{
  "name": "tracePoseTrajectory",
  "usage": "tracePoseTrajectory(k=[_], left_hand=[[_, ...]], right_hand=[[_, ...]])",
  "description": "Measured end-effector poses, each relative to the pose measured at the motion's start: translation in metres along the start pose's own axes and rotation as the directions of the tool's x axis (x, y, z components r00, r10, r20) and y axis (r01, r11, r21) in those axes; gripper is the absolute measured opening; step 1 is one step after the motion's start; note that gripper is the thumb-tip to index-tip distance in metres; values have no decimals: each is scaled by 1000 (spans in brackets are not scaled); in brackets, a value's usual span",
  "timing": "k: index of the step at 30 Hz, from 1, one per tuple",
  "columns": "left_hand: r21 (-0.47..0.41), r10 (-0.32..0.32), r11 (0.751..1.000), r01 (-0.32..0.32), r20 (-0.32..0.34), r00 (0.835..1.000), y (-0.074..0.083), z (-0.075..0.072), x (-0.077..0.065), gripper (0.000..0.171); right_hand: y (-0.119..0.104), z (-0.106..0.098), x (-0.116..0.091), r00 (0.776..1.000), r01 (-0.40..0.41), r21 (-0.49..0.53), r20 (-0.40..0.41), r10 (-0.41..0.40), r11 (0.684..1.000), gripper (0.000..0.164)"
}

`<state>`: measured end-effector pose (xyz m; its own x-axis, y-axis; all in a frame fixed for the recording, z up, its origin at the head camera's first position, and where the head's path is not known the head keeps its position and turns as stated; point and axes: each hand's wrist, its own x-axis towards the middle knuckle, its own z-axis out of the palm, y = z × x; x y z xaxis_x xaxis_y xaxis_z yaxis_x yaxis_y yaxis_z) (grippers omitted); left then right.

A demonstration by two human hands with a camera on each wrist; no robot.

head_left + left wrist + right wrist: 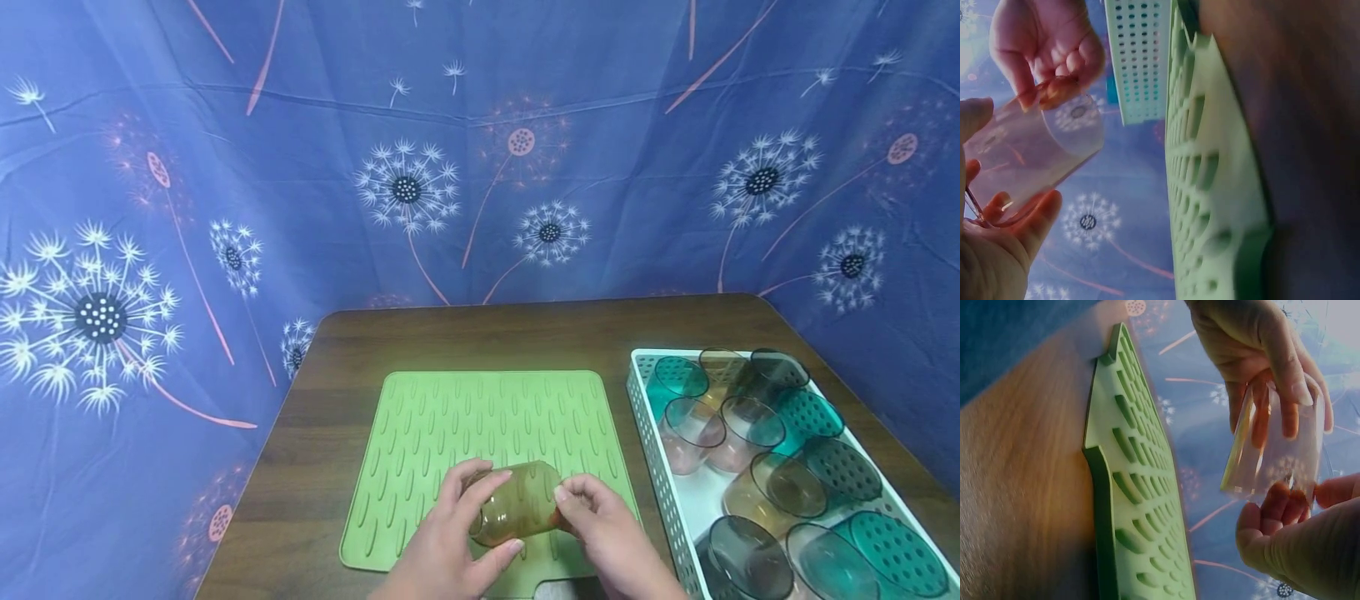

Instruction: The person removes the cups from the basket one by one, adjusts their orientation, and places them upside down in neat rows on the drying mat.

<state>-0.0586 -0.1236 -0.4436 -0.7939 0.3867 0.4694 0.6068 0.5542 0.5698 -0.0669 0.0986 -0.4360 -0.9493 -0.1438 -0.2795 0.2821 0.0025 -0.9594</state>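
An amber-tinted clear tumbler (525, 500) lies sideways in the air between both hands, over a green ridged drying mat (487, 417). My left hand (452, 537) grips its left end, thumb below and fingers over the top. At the right end, the fingertips and thumb of my right hand (609, 533) pinch the edge. The left wrist view shows the tumbler (1029, 156) from the side, fingers of the right hand (1047, 47) at its far end. In the right wrist view, the left hand's fingers (1290, 419) wrap the upper end of the tumbler (1279, 450).
To the right stands a white perforated basket (660, 483) with several tinted tumblers, among them a teal tumbler (896, 550) and a grey tumbler (750, 554). The mat lies on a dark wooden table (307, 467). Behind hangs a blue cloth (480, 108) with dandelion prints.
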Motion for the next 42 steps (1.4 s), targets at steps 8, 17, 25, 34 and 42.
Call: tracePoseTrajectory(k=[8, 17, 25, 34, 42], left_hand=[[183, -232, 951, 250, -113, 966, -30, -31, 21, 81], [284, -479, 830, 479, -76, 875, -98, -59, 56, 77], [368, -494, 806, 464, -15, 869, -128, -70, 85, 82], [403, -554, 773, 489, 55, 831, -149, -69, 109, 80], [433, -550, 766, 475, 62, 833, -157, -58, 112, 83]], right_hand=[[-9, -17, -6, 994, 54, -158, -84, -68, 986, 23], [-24, -58, -23, 963, 31, -727, -163, -216, 686, 22], [-31, -103, -31, 958, -46, -897, -164, -235, 440, 36], [-18, -127, -35, 974, -146, -926, -196, -114, 348, 39], [-10, -137, -43, 977, -198, -924, -212, -7, 327, 49]])
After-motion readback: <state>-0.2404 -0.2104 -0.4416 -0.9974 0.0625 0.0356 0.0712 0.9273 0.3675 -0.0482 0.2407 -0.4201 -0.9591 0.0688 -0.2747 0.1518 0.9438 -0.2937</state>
